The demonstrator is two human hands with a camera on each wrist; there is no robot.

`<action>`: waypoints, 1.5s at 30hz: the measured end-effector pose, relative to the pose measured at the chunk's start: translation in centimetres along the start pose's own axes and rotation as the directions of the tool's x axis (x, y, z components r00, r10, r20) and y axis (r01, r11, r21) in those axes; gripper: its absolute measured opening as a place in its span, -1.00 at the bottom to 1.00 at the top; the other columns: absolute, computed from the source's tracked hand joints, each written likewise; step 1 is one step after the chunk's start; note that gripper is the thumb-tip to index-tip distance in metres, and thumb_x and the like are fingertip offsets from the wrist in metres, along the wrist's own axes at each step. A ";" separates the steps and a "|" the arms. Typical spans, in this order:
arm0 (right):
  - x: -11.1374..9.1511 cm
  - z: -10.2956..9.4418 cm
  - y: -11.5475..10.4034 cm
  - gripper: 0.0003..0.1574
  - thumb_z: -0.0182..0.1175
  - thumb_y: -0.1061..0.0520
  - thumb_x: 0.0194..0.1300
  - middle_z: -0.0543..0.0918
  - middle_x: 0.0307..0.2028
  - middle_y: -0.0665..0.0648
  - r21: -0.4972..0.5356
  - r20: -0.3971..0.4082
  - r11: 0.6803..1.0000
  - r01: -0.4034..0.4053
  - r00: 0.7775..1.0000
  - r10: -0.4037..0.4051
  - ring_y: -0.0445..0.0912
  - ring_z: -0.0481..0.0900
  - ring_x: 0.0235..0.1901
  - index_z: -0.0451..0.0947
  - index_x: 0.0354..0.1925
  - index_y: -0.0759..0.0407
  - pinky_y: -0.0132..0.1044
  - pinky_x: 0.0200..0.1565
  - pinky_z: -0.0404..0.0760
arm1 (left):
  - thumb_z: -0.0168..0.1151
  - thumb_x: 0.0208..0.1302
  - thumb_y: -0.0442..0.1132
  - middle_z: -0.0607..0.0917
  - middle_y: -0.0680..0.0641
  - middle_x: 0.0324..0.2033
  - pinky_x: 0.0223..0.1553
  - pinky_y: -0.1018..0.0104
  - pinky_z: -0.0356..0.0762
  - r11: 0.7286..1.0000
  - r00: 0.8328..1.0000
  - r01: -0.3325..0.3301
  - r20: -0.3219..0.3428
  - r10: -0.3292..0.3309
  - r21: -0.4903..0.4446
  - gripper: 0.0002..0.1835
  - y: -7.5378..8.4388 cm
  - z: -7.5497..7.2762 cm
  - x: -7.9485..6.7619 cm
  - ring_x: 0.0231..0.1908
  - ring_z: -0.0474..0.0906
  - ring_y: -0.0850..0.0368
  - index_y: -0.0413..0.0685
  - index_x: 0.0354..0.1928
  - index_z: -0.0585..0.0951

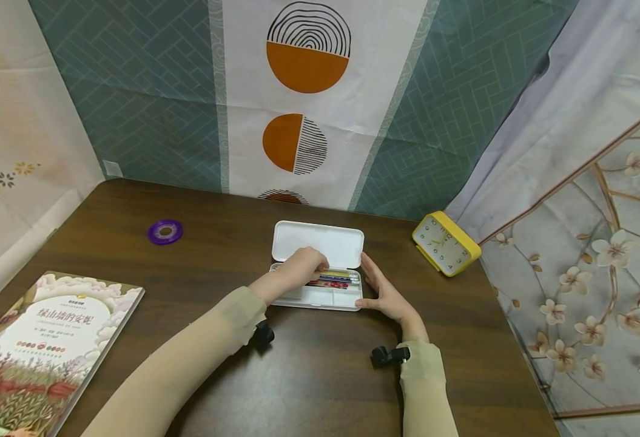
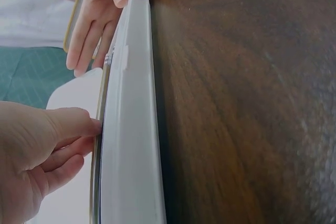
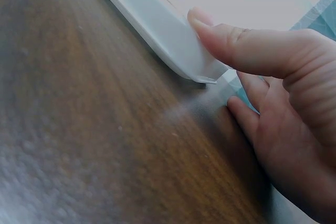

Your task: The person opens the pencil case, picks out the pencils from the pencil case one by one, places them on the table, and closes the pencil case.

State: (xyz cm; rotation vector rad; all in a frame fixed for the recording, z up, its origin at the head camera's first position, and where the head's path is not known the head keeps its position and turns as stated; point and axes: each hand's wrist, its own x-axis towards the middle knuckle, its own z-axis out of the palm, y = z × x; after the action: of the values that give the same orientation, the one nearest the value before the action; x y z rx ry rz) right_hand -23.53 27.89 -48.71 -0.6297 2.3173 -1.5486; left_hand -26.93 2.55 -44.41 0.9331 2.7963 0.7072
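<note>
A white pencil case [image 1: 318, 298] lies with its lid [image 1: 325, 238] raised on the dark wooden table. Inside are several slim pencils [image 1: 337, 279], yellow, dark blue and red, some with silvery ends. Over the case's left half, my left hand [image 1: 301, 267] pinches a gold-coloured pencil [image 2: 100, 103] between thumb and fingertips, at the level of the rim. At the right end, my right hand [image 1: 387, 296] spreads its fingers beside the lid's corner, its thumb [image 3: 207, 30] touching the case's front edge. My left hand hides part of the tray.
A yellow alarm clock [image 1: 446, 244] stands at the back right. A purple ring-shaped object [image 1: 165, 232] lies at the back left. An illustrated book [image 1: 52, 340] rests on the left side of the table. Patterned cloth hangs behind and along both sides.
</note>
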 end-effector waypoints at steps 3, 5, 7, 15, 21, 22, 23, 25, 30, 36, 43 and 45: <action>0.0 0.1 0.0 0.40 0.40 0.36 0.07 -0.24 0.57 0.12 -0.001 0.001 1.000 -0.002 1.000 0.002 0.07 -0.27 0.55 -0.32 0.57 0.04 0.24 0.46 -0.15 | 0.32 0.18 -0.44 0.77 -0.10 -0.22 0.02 0.21 0.60 1.000 1.000 0.009 0.010 -0.009 -0.022 -0.76 -0.1 0.0 0.0 -0.15 0.66 0.08 -0.21 -0.08 0.73; 0.1 0.1 0.0 0.40 0.40 0.36 0.08 -0.24 0.57 0.11 -0.004 0.002 1.000 -0.007 1.000 0.007 0.07 -0.27 0.55 -0.32 0.56 0.04 0.24 0.46 -0.14 | 0.32 0.17 -0.44 0.77 -0.10 -0.24 0.00 0.21 0.61 1.000 1.000 0.007 0.008 -0.007 -0.026 -0.75 -0.1 -0.1 0.0 -0.18 0.65 0.09 -0.21 -0.09 0.73; 0.1 0.1 0.0 0.40 0.39 0.37 0.07 -0.24 0.57 0.11 -0.007 0.001 1.000 -0.014 1.000 0.014 0.07 -0.27 0.55 -0.32 0.56 0.04 0.23 0.46 -0.14 | 0.32 0.17 -0.43 0.77 -0.09 -0.25 -0.01 0.21 0.61 1.000 1.000 -0.005 0.001 0.005 -0.025 -0.76 -0.1 -0.2 0.1 -0.19 0.66 0.09 -0.22 -0.09 0.73; 0.1 0.1 0.0 0.43 0.37 0.46 0.05 -0.27 0.57 0.17 0.014 0.001 1.000 -0.009 1.000 0.009 0.12 -0.30 0.55 -0.36 0.56 0.10 0.25 0.45 -0.17 | 0.31 0.17 -0.42 0.78 -0.08 -0.30 -0.09 0.26 0.63 0.996 0.993 -0.086 -0.076 0.088 0.019 -0.78 0.6 -1.8 -0.5 -0.22 0.70 0.10 -0.23 -0.13 0.74; 0.1 0.1 0.0 0.40 0.37 0.45 0.05 -0.24 0.57 0.16 0.001 0.001 1.000 0.002 1.000 -0.002 0.10 -0.26 0.55 -0.34 0.56 0.11 0.23 0.46 -0.13 | 0.29 0.16 -0.44 0.78 -0.06 -0.32 -0.09 0.25 0.62 0.996 0.986 -0.095 -0.135 0.094 0.002 -0.77 1.2 -4.4 -1.5 -0.25 0.70 0.11 -0.23 -0.12 0.73; 0.1 0.1 0.0 0.40 0.37 0.45 0.06 -0.23 0.57 0.16 -0.002 0.001 1.000 0.005 1.000 -0.005 0.10 -0.26 0.55 -0.33 0.56 0.10 0.23 0.46 -0.13 | 0.28 0.16 -0.45 0.78 -0.07 -0.32 -0.10 0.24 0.62 0.995 0.984 -0.095 -0.149 0.093 -0.004 -0.76 1.3 -4.8 -1.6 -0.26 0.70 0.11 -0.24 -0.11 0.73; 0.0 0.1 0.1 0.39 0.37 0.44 0.06 -0.23 0.57 0.15 -0.005 0.002 1.000 0.010 1.000 -0.010 0.09 -0.26 0.55 -0.33 0.56 0.10 0.23 0.46 -0.13 | 0.27 0.16 -0.46 0.78 -0.07 -0.33 -0.11 0.24 0.63 0.995 0.982 -0.096 -0.166 0.093 -0.011 -0.75 1.3 -5.2 -1.8 -0.26 0.70 0.10 -0.25 -0.11 0.73; 0.0 0.1 0.1 0.39 0.38 0.43 0.06 -0.22 0.57 0.16 -0.001 0.002 1.000 0.019 1.000 -0.019 0.09 -0.26 0.55 -0.32 0.56 0.10 0.24 0.45 -0.13 | 0.24 0.16 -0.47 0.78 -0.09 -0.33 -0.12 0.21 0.63 0.995 0.973 -0.099 -0.211 0.092 -0.020 -0.75 1.3 -6.1 -2.2 -0.27 0.70 0.09 -0.26 -0.11 0.72; 0.0 0.1 0.1 0.40 0.39 0.40 0.06 -0.23 0.57 0.20 0.002 0.007 0.999 0.034 0.999 -0.034 0.14 -0.27 0.54 -0.32 0.56 0.12 0.27 0.44 -0.14 | 0.25 0.15 -0.47 0.78 -0.10 -0.33 -0.13 0.16 0.61 0.995 0.939 -0.070 -0.342 0.042 -0.069 -0.75 0.7 -7.7 -3.3 -0.29 0.69 0.06 -0.26 -0.12 0.73; 0.0 0.0 0.2 0.37 0.38 0.39 0.07 -0.25 0.56 0.27 -0.007 0.007 0.999 0.041 0.999 -0.041 0.22 -0.29 0.52 -0.32 0.56 0.16 0.34 0.41 -0.17 | 0.29 0.12 -0.45 0.78 -0.13 -0.33 -0.23 0.16 0.60 0.992 0.890 0.006 -0.452 -0.063 -0.127 -0.74 -0.5 -8.9 -4.7 -0.30 0.70 0.03 -0.24 -0.11 0.73; 0.0 0.0 0.2 0.37 0.37 0.39 0.09 -0.25 0.56 0.24 -0.008 0.013 0.999 0.041 0.999 -0.041 0.19 -0.29 0.53 -0.33 0.56 0.15 0.32 0.42 -0.16 | 0.35 0.10 -0.46 0.78 -0.23 -0.31 -0.23 0.10 0.67 0.968 0.822 0.034 -0.543 -0.168 -0.248 -0.74 -2.9 -9.8 -6.2 -0.32 0.73 -0.07 -0.34 -0.11 0.71; 0.1 0.0 0.2 0.36 0.38 0.38 0.10 -0.25 0.56 0.24 -0.011 0.014 0.999 0.043 0.999 -0.043 0.19 -0.29 0.53 -0.33 0.56 0.15 0.32 0.42 -0.16 | 0.36 0.10 -0.46 0.77 -0.25 -0.32 -0.22 0.08 0.68 0.960 0.811 0.046 -0.551 -0.198 -0.278 -0.74 -3.9 -9.8 -6.6 -0.33 0.73 -0.09 -0.35 -0.11 0.71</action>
State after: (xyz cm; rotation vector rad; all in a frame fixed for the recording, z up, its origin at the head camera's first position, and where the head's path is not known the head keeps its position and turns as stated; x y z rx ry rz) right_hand -23.63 27.93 -48.87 -0.6949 2.3187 -1.5462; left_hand -26.06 -7.95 -37.81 0.5428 3.0970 1.5041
